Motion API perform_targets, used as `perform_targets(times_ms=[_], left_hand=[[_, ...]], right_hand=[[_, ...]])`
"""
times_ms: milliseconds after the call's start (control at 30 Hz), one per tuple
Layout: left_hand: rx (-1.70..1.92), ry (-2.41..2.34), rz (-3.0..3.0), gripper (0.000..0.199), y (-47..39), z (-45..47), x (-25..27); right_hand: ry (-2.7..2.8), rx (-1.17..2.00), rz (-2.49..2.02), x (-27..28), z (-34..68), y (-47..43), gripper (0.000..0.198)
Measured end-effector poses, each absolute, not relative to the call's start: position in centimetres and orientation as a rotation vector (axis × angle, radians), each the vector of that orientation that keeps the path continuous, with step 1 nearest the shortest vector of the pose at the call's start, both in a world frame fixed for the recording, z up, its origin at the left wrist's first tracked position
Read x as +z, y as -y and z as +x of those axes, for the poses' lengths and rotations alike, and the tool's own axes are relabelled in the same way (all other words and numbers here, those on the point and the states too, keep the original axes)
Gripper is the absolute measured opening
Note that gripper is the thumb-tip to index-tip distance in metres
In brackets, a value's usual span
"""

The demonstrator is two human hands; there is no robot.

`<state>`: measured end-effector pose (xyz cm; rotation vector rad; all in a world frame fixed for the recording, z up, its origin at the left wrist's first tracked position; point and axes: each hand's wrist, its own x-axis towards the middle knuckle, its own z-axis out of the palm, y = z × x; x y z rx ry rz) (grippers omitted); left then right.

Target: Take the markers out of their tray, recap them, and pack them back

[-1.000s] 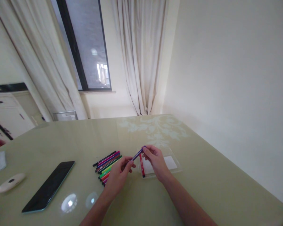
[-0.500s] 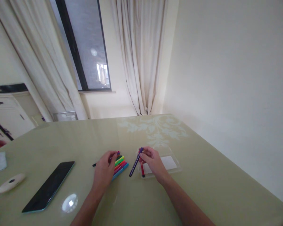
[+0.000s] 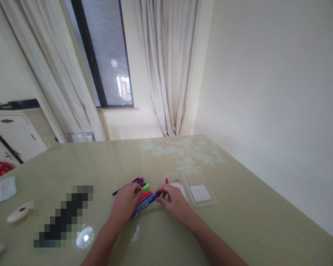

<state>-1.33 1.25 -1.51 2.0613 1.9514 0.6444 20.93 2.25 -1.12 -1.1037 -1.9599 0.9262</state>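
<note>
A row of colourful felt-tip pens point(image 3: 146, 186) lies side by side on the table. My left hand point(image 3: 126, 201) rests over the row with bent fingers gripping it and hides the pens' middles. At the row's near side is a dark blue felt-tip pen point(image 3: 144, 208), its upper end pinched between the thumb and fingers of my right hand point(image 3: 173, 201). Behind that hand lies an open clear plastic case point(image 3: 214, 201) with a white card point(image 3: 200, 193) in its right half. A red felt-tip pen point(image 3: 167, 181) shows in the left half, mostly hidden by my right hand.
A dark pixelated oblong point(image 3: 65, 216) lies on the table at left, with a white oval object point(image 3: 18, 213) and a folded pale sheet point(image 3: 2, 190) beyond. The table point(image 3: 252, 221) runs along the wall at right. Curtains point(image 3: 172, 66) hang behind it.
My right hand has brought the dark blue pen down and left from above the case to the row's near side. My left hand has spread further over the pens.
</note>
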Motion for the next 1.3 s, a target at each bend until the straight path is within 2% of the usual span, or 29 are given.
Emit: perform_targets(times_ms=[300,433,567,700,833,1000,1133,1300], left_hand=[[0.653,-1.809,2.075,0.015,-0.9,-0.3,-2.0],[0.636,-1.784,2.139,0.014,-0.7,0.0,-2.2],[0.74,-1.731,2.186,0.023,-0.6,0.1,-2.1],[1.032,-1.612,1.968,0.034,-0.8,0.4,-1.4],[1.179,-1.422,1.723,0.04,-0.6,1.6,-0.4],[1.186,-1.354,1.722,0.04,0.2,3.5,-0.2],[1.181,-1.362,1.706,0.041,0.4,4.0,-0.5],[1.116,-1.32,1.699,0.031,0.7,4.6,-0.6]], right_hand=[[2.324,0.524,-1.191,-1.9,21.3,-2.5,0.012],[2.334,0.513,-1.211,-2.0,21.2,-2.4,0.012],[2.189,0.551,-1.209,-1.6,21.3,-2.4,0.009],[2.017,0.661,-1.167,-1.1,21.2,-2.5,0.01],[1.829,0.932,-1.053,-0.5,20.8,-2.3,0.02],[1.598,1.23,-0.89,-0.5,20.8,-2.5,0.027],[1.417,1.296,-0.897,-0.7,21.4,-3.4,0.037],[1.224,1.319,-0.968,-0.6,22.4,-4.2,0.049]])
